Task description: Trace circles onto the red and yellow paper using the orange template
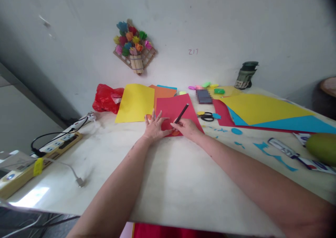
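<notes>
Your left hand (154, 129) lies spread on red sheet (173, 107), flat on bench (168, 185) beside yellow sheet (136, 103); your right hand (187, 127) pinches dark pen (181, 113). If left hand presses too lightly, sheet could skid, skewing pen stroke.

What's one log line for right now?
left hand: spread over red paper edge | right hand: holding dark pen | nearby: scissors

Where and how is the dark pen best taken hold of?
Probably low on the dark pen, from the right, as the right hand grips it: its slim barrel slants up rightward, and the left hand lies spread on the red sheet opposite.
</notes>
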Available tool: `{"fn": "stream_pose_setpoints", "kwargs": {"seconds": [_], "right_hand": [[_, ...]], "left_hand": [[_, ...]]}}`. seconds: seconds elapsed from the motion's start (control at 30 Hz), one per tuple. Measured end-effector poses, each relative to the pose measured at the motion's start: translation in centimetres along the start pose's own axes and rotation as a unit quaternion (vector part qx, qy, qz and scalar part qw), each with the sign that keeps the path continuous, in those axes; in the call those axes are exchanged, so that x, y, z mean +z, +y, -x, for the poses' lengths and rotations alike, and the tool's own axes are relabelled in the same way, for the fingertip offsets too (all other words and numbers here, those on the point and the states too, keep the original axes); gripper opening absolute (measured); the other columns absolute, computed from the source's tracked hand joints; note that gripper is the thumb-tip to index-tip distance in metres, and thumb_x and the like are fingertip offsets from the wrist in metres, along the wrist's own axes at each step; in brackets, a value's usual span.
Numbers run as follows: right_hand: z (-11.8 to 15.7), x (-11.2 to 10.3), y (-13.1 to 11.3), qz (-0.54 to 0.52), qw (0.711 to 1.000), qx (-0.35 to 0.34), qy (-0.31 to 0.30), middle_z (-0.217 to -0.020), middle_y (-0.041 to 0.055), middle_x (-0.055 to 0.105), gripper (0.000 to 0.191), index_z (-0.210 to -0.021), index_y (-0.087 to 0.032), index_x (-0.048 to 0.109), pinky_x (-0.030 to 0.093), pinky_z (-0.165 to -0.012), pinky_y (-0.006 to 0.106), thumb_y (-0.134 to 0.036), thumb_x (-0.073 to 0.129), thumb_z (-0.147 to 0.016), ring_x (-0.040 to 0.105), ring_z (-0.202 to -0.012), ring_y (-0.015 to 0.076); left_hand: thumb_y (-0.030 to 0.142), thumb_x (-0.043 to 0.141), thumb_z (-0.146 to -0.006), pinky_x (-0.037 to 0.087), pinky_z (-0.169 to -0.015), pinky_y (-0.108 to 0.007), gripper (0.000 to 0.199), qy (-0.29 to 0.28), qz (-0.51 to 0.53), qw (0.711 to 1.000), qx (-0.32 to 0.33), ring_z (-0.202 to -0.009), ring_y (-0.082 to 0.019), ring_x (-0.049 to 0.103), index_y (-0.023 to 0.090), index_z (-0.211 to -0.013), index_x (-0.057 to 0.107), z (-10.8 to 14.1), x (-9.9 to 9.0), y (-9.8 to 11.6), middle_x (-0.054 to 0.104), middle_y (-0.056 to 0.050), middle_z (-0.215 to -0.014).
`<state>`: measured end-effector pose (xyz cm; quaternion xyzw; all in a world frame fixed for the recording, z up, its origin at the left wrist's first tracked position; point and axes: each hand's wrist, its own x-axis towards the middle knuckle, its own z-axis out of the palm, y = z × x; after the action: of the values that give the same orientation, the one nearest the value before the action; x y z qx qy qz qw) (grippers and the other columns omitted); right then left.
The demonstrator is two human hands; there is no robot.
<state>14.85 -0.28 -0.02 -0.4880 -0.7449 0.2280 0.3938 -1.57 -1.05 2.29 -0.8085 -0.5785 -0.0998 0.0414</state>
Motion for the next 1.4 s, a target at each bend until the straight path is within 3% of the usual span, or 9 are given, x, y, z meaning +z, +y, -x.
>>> {"fn": "stream_pose_setpoints", "kwargs": {"seconds": [0.1,0.27,0.6,0.93,1.03,1.23,1.4], "right_hand": [[0.0,0.0,0.0,0.003,1.000,-0.003,-0.011,-0.067,0.0031,0.064,0.035,-0.079,-0.019,0.060,0.042,-0.059,0.022,-0.049,0.044,-0.071,0.059,-0.067,0.0133],[0.0,-0.2,-0.2,0.013,1.000,0.003,-0.004,-0.067,0.0029,0.064,0.032,-0.077,-0.019,0.062,0.041,-0.055,0.021,-0.047,0.049,-0.069,0.058,-0.063,0.0128],[-0.3,-0.4,-0.2,0.010,1.000,0.013,-0.019,-0.066,0.0024,0.064,0.027,-0.075,-0.019,0.063,0.041,-0.052,0.020,-0.043,0.053,-0.067,0.058,-0.060,0.0127],[-2.3,-0.5,0.0,-0.151,0.976,0.081,-0.134,-0.072,0.0071,0.064,0.030,-0.086,-0.014,0.054,0.045,-0.046,0.019,-0.041,0.046,-0.073,0.055,-0.046,0.0077],[-2.4,-0.1,0.6,-0.140,0.981,0.066,-0.112,-0.069,0.0062,0.064,0.029,-0.083,-0.014,0.054,0.045,-0.044,0.020,-0.041,0.046,-0.073,0.055,-0.044,0.0081],[-2.0,0.0,0.8,-0.159,0.987,0.022,0.018,-0.066,0.0052,0.063,0.029,-0.078,-0.013,0.052,0.046,-0.049,0.021,-0.041,0.044,-0.074,0.055,-0.047,0.0082],[-1.8,-0.2,0.1,-0.177,0.984,0.005,0.027,-0.066,0.0038,0.061,0.020,-0.078,-0.015,0.051,0.046,-0.054,0.022,-0.032,0.050,-0.069,0.058,-0.059,0.0109]], "left_hand": [[0.067,0.035,-0.066,-0.009,-0.092,-0.054,0.064,-0.001,-0.012,1.000,0.007,-0.121,-0.029,-0.011,0.032,-0.119,0.033,0.0,0.5,0.0,0.013,0.004,-0.136],[0.070,0.030,-0.065,-0.009,-0.091,-0.055,0.071,-0.059,-0.022,0.998,-0.006,-0.122,-0.028,-0.009,0.033,-0.126,0.022,-0.3,1.2,-0.7,0.016,0.003,-0.136],[0.072,0.025,-0.065,-0.003,-0.089,-0.058,0.075,-0.138,-0.014,0.990,-0.026,-0.122,-0.029,-0.008,0.036,-0.129,0.011,-0.7,1.2,-1.0,0.002,0.004,-0.138],[0.070,0.024,-0.066,0.002,-0.092,-0.055,0.077,-0.159,-0.019,0.987,-0.018,-0.122,-0.028,-0.008,0.030,-0.131,0.010,-0.9,1.1,-1.1,0.000,0.002,-0.138],[0.069,0.025,-0.066,0.002,-0.092,-0.055,0.076,-0.158,-0.019,0.987,-0.018,-0.122,-0.028,-0.007,0.031,-0.130,0.011,-0.9,1.1,-1.1,0.001,0.002,-0.138],[0.067,0.026,-0.067,0.003,-0.091,-0.055,0.074,-0.165,-0.020,0.986,-0.025,-0.122,-0.028,-0.008,0.033,-0.130,0.009,-1.0,1.0,-1.0,0.000,0.003,-0.137],[0.069,0.026,-0.066,0.002,-0.091,-0.056,0.076,-0.161,-0.012,0.987,-0.023,-0.122,-0.029,-0.008,0.033,-0.130,0.009,-1.0,1.1,-1.1,0.000,0.004,-0.137]]}}
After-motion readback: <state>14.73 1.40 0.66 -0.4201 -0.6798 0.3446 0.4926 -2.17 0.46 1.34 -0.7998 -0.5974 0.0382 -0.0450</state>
